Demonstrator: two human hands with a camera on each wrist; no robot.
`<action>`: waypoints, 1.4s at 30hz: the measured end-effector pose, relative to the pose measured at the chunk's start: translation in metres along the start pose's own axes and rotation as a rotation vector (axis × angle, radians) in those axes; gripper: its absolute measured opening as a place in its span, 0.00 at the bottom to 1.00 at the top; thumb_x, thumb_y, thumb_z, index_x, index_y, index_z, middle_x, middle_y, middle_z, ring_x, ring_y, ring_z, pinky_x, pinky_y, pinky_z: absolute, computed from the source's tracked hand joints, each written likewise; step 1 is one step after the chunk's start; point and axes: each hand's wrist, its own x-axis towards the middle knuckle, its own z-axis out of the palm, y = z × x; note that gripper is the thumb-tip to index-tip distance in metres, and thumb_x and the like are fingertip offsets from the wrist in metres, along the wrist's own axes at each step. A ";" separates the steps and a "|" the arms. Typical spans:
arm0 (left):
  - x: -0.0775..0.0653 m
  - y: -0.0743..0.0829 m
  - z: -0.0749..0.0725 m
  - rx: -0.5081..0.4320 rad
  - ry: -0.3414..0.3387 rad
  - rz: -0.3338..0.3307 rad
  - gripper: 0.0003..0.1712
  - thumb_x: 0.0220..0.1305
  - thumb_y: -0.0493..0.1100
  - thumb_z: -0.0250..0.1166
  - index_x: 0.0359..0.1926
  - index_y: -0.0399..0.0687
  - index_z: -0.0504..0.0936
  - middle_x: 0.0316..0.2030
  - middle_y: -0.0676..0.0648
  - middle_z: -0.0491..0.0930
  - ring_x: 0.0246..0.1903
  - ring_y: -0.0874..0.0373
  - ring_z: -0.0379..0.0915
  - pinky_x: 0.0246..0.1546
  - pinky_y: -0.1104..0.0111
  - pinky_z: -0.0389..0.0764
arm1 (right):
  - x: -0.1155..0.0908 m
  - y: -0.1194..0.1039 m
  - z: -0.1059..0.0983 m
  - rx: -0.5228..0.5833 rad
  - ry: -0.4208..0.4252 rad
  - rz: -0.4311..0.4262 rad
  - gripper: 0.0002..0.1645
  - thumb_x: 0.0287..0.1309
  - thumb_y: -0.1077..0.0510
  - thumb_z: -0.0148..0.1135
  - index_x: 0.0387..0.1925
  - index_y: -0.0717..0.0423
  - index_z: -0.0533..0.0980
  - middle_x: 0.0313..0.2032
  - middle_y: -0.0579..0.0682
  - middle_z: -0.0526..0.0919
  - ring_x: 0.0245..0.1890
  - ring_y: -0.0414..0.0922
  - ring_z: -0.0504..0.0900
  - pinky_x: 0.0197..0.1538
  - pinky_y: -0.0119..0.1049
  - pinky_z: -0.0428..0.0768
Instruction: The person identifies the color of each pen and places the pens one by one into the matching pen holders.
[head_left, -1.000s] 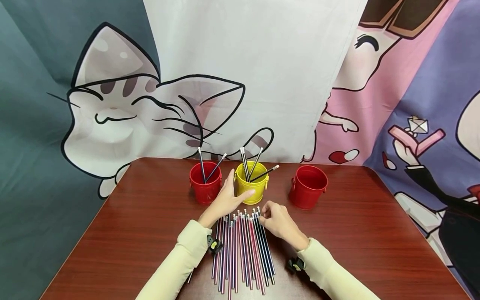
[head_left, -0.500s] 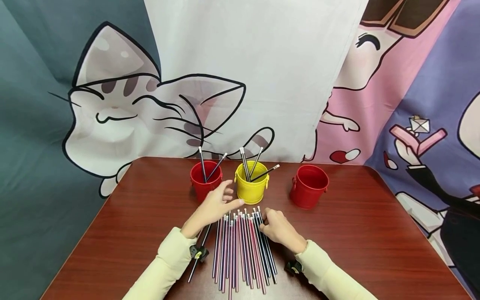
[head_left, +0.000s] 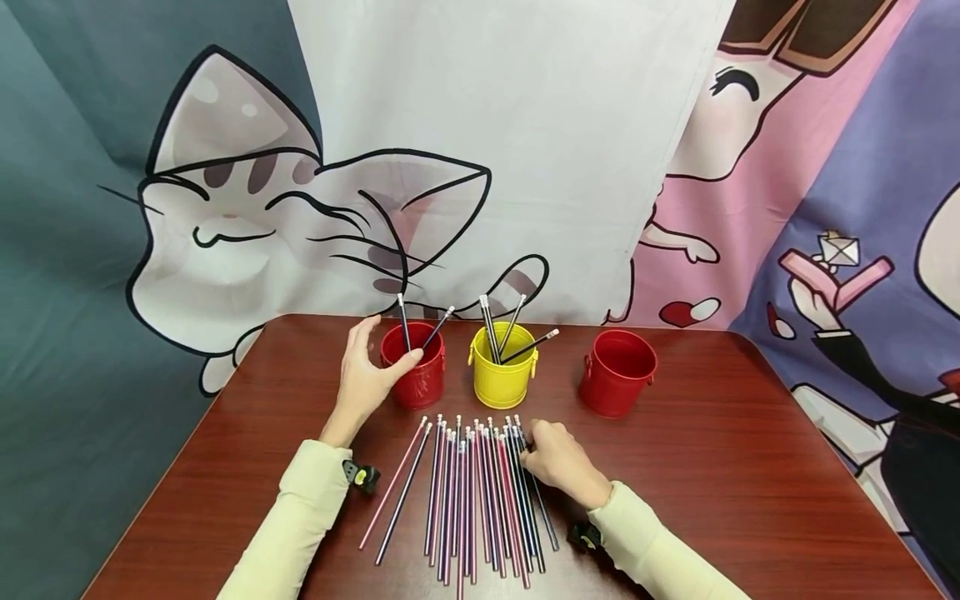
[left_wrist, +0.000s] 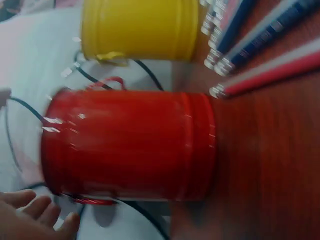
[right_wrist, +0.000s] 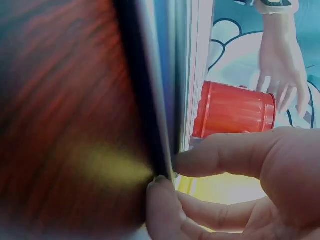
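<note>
My left hand (head_left: 363, 382) is beside the left red bucket (head_left: 420, 387), fingers spread and thumb across the front of its rim. In the left wrist view its fingers (left_wrist: 37, 207) hold nothing, and whether they touch the bucket is unclear. My right hand (head_left: 558, 454) is at the right edge of a row of pencils (head_left: 480, 500). Its thumb and index finger pinch a dark pencil (head_left: 545, 512) near the eraser end, seen close up in the right wrist view. Two pencils, a pink one (head_left: 392, 485) and a dark one (head_left: 403, 496), lie apart at the left.
Behind the row stands a yellow bucket (head_left: 501, 387) with several dark pencils leaning in it. The left red bucket holds two dark pencils (head_left: 437, 327). Another red bucket (head_left: 615, 383) stands at the right. A printed cloth (head_left: 525, 167) hangs behind the wooden table (head_left: 712, 450).
My left hand has moved left, from the yellow bucket to the left red bucket, uncovering the two separate pencils. My right hand has lowered slightly, and the rightmost dark pencil has shifted out from the row.
</note>
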 end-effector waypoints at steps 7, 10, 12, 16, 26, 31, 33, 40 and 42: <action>0.009 -0.022 0.006 -0.016 -0.228 -0.211 0.65 0.42 0.61 0.71 0.71 0.56 0.37 0.64 0.46 0.57 0.61 0.49 0.56 0.52 0.50 0.71 | -0.003 -0.003 -0.002 -0.067 -0.010 0.040 0.10 0.39 0.59 0.63 0.19 0.54 0.69 0.21 0.51 0.75 0.20 0.47 0.71 0.21 0.43 0.68; 0.013 -0.025 0.008 -0.008 -0.252 -0.238 0.65 0.40 0.63 0.72 0.71 0.58 0.39 0.63 0.46 0.58 0.60 0.50 0.57 0.51 0.51 0.72 | -0.003 -0.004 -0.001 -0.077 -0.012 0.042 0.09 0.38 0.61 0.62 0.20 0.54 0.69 0.22 0.51 0.75 0.21 0.47 0.72 0.21 0.43 0.68; 0.017 -0.025 0.008 -0.002 -0.278 -0.252 0.65 0.38 0.63 0.72 0.70 0.58 0.41 0.63 0.46 0.59 0.59 0.50 0.57 0.50 0.51 0.73 | -0.003 -0.005 -0.001 -0.084 -0.006 0.038 0.09 0.37 0.62 0.62 0.20 0.55 0.69 0.22 0.52 0.76 0.21 0.47 0.73 0.20 0.44 0.68; 0.024 -0.025 0.007 0.028 -0.345 -0.268 0.63 0.36 0.65 0.73 0.70 0.56 0.46 0.61 0.46 0.61 0.58 0.49 0.59 0.48 0.51 0.74 | -0.003 -0.007 0.001 -0.101 0.002 0.030 0.10 0.35 0.62 0.63 0.19 0.55 0.68 0.21 0.53 0.76 0.20 0.48 0.73 0.19 0.44 0.68; 0.031 -0.027 0.005 0.069 -0.435 -0.237 0.61 0.36 0.65 0.73 0.68 0.53 0.53 0.59 0.45 0.64 0.56 0.48 0.62 0.48 0.52 0.75 | 0.002 -0.004 -0.002 -0.016 -0.036 0.083 0.14 0.39 0.59 0.66 0.16 0.55 0.67 0.18 0.50 0.70 0.19 0.46 0.68 0.21 0.38 0.67; 0.029 -0.035 0.009 0.030 -0.399 -0.234 0.57 0.36 0.65 0.73 0.66 0.56 0.56 0.57 0.46 0.65 0.54 0.49 0.63 0.44 0.53 0.77 | 0.004 -0.004 -0.011 0.057 -0.001 0.072 0.12 0.39 0.58 0.68 0.22 0.57 0.71 0.20 0.49 0.72 0.22 0.45 0.70 0.26 0.36 0.70; 0.029 -0.037 0.010 0.004 -0.387 -0.225 0.55 0.36 0.63 0.73 0.65 0.57 0.57 0.57 0.46 0.66 0.53 0.49 0.64 0.43 0.54 0.77 | 0.006 -0.006 -0.015 0.097 0.037 0.046 0.12 0.39 0.59 0.68 0.25 0.57 0.72 0.20 0.47 0.72 0.23 0.43 0.70 0.27 0.35 0.70; 0.027 -0.037 0.009 -0.031 -0.388 -0.217 0.54 0.38 0.61 0.74 0.65 0.55 0.57 0.56 0.49 0.67 0.53 0.50 0.64 0.44 0.54 0.77 | 0.008 -0.019 -0.034 0.279 0.180 -0.032 0.09 0.40 0.64 0.64 0.26 0.55 0.71 0.20 0.44 0.72 0.21 0.40 0.70 0.27 0.32 0.71; 0.027 -0.037 0.008 -0.038 -0.384 -0.218 0.53 0.38 0.61 0.74 0.64 0.55 0.58 0.56 0.49 0.67 0.53 0.50 0.64 0.44 0.54 0.77 | 0.009 -0.027 -0.039 0.327 0.213 -0.058 0.09 0.41 0.64 0.62 0.28 0.54 0.72 0.22 0.44 0.73 0.22 0.40 0.70 0.27 0.32 0.72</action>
